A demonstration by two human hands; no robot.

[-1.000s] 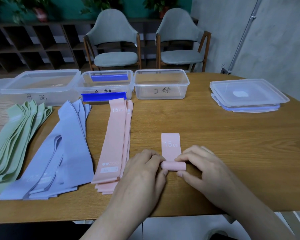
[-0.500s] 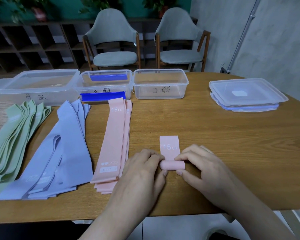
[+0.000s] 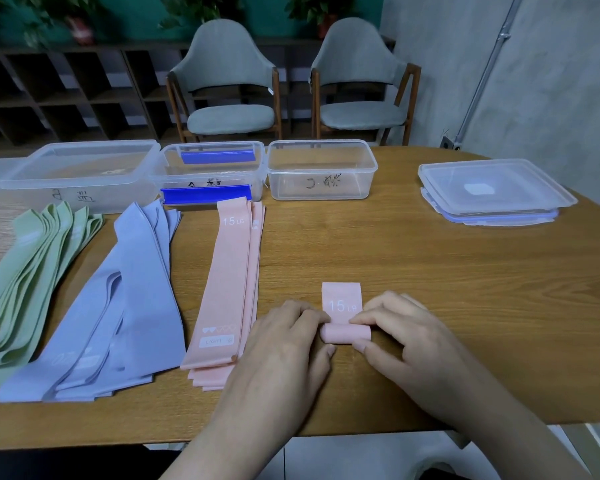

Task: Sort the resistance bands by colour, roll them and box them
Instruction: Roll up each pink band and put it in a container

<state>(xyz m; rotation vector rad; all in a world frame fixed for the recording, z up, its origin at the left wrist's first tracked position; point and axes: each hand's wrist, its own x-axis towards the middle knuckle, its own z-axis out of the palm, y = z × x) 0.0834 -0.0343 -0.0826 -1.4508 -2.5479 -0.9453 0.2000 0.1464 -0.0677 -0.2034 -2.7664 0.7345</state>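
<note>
Rolling step, pink band (image 3: 342,303) in hand. Both hands on it: left hand (image 3: 284,344) pinching the left end of the roll (image 3: 345,333) between fingers on top and thumb below; right hand (image 3: 399,330) pinching the right end the same way, forefinger across the top, thumb tip showing under the near edge. Grip narrow, closed on the roll, not loose.

Landmark: pink stack (image 3: 232,282). Band just right of the stack's near half, apart from it, flat on the wooden table (image 3: 430,265). Blue bands (image 3: 132,306) left of the stack, green bands (image 3: 32,282) further left. Three clear boxes in a row beyond the stack's far end: left box (image 3: 80,161), middle box (image 3: 215,164) with blue clips directly behind the stack, right box (image 3: 321,157) behind and to the right, marked in pen, no bands visible inside. Stacked lids (image 3: 496,188) well to the right.

Orientation: unrolled tail runs away from the body, long axis near to far, roughly parallel to the stack; "15 LB" print facing up, readable from the near side. Roll axis crosswise, left to right.

Judgement: sorting looks done, rolling of pink early, most of the stack still flat, boxing not begun. Short tail left. Next move likely: push roll forward over the tail with even pressure both ends, keeping edges aligned to avoid coning; then hold tight to stop spring-back and carry to a box. Which box for pink: cannot tell, labels unreadable.
</note>
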